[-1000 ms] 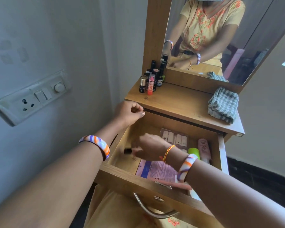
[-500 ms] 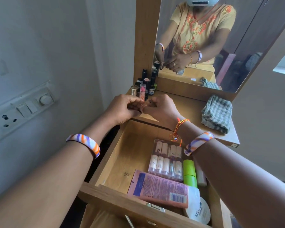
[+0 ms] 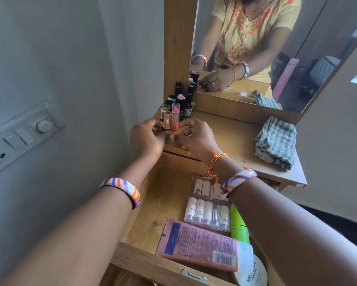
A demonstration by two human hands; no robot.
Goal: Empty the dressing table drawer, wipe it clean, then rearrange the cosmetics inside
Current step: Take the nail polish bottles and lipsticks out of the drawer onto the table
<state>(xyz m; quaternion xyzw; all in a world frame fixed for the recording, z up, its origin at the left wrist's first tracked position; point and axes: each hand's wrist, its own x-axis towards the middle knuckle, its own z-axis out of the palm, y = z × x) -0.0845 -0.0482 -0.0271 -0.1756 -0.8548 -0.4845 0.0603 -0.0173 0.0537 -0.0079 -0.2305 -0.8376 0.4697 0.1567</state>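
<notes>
The drawer [image 3: 163, 195] stands pulled open below me. Both hands are over the dressing table top [image 3: 231, 139], at its back left. My left hand [image 3: 146, 141] pinches a peach lipstick tube [image 3: 166, 120] upright. My right hand [image 3: 196, 139] curls its thumb and fingertips against the orange base of a pink lipstick [image 3: 174, 118] with a clear cap. Behind them stands a cluster of small dark bottles [image 3: 181, 100]. In the drawer lie a clear pack of small tubes [image 3: 206, 205], a pink tube [image 3: 196, 244], a green tube [image 3: 237, 226] and a white jar [image 3: 253, 273].
A folded grey checked cloth [image 3: 276, 141] lies on the right of the table top. The mirror [image 3: 266, 48] rises behind it and reflects a person's arms. A switchboard [image 3: 23, 135] is on the left wall. The drawer's left half shows bare wood.
My right hand lifted out of the drawer and met the left hand. Both then moved forward to the bottles on the table top, where the peach tube now shows.
</notes>
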